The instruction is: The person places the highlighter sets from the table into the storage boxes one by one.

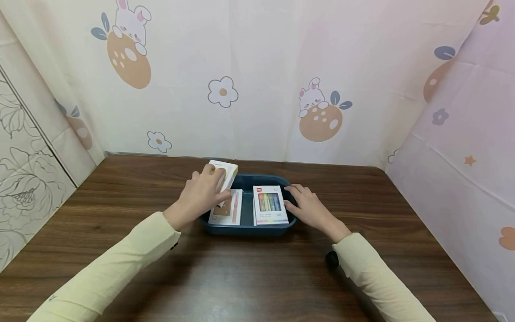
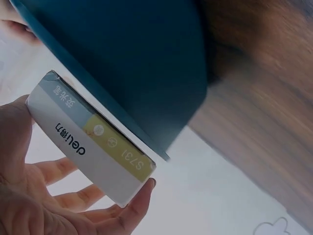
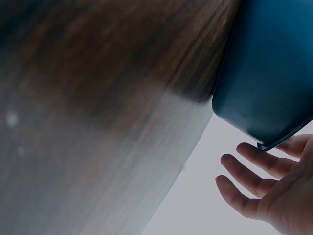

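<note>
In the head view my left hand (image 1: 202, 191) grips a white highlighter box (image 1: 225, 172) by its sides, tilted above the left end of a dark blue plastic bin (image 1: 248, 230). The left wrist view shows the grey and yellow label on the end of the highlighter box (image 2: 93, 139), between thumb and fingers. Under it, a white box with a brown and pink front (image 1: 231, 212) lies in the bin, partly hidden by that hand. On the bin's right side lies a white box of colour sticks (image 1: 270, 205). My right hand (image 1: 310, 206) rests at the right rim, fingers loosely extended.
The bin stands on a dark wood-grain table (image 1: 249, 273), near its back edge. Behind it hangs a pale curtain (image 1: 265, 58) printed with rabbits and flowers. More printed cloth (image 1: 454, 134) closes off the right side.
</note>
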`<state>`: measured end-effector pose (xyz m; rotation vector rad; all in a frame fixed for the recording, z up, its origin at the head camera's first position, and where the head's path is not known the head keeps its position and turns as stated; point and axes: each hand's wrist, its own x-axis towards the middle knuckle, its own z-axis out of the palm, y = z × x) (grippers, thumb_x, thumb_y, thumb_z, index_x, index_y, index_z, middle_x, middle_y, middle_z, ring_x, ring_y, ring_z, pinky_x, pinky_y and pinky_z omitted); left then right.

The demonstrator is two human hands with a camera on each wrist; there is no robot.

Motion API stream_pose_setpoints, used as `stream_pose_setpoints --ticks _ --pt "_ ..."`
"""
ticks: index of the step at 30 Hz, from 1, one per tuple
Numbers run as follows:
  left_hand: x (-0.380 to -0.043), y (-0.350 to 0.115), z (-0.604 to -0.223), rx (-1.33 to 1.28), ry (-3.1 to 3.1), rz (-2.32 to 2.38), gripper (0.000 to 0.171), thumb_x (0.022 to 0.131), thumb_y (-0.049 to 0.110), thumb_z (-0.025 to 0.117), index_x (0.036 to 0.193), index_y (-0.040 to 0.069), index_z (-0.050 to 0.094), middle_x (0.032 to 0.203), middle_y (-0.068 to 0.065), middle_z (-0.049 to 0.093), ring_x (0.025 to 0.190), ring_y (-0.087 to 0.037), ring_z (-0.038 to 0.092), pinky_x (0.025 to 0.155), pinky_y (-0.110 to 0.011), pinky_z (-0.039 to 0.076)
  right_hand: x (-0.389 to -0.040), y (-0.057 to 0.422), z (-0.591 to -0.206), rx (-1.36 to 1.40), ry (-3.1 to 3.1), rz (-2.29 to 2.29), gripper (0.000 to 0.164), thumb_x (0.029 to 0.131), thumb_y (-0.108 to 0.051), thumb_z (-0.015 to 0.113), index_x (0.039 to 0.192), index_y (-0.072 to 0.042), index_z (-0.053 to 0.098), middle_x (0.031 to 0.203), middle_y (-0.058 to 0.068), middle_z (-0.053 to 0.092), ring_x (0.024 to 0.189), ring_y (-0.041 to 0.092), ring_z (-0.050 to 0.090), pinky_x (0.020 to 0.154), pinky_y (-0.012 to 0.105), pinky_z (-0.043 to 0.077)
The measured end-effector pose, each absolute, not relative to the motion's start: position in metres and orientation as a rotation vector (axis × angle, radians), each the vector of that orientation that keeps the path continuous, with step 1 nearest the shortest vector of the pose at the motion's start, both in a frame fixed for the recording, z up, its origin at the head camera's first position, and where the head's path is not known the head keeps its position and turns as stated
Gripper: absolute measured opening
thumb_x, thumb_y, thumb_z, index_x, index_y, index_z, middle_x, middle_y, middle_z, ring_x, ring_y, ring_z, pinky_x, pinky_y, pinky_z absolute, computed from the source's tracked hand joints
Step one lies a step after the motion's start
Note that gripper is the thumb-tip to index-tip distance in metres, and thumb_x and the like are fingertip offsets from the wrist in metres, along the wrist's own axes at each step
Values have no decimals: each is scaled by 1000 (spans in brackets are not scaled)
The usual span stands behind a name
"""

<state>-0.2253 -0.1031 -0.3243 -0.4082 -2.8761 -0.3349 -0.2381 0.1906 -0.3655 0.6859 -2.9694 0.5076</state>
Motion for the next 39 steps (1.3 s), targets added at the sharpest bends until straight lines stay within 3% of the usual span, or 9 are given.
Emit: stream_pose_setpoints --ticks 8,17,39 --pt "-219 -89 -326 -424 -2891 -291 53 82 43 55 126 15 48 127 -17 45 83 -36 53 64 -45 52 -237 190 -364 692 -2965 516 48 94 -32 46 133 -4 43 136 18 43 124 37 40 98 59 32" --pt "-212 -81 -336 -475 -2786 -225 44 81 40 56 114 12 55 115 -18 52 67 -32 52 51 -40 50 -237 190 -365 696 -2965 508 49 94 -31 47 134 -4 43 137 19 42 124 39 39 97 60 31" --pt "-204 -73 -351 -414 -2835 -217 49 79 42 59 117 12 55 111 -17 53 70 -31 52 53 -43 50 -238 191 -366 690 -2962 519 49 94 -32 46 134 -4 43 136 18 42 124 38 39 97 60 31"
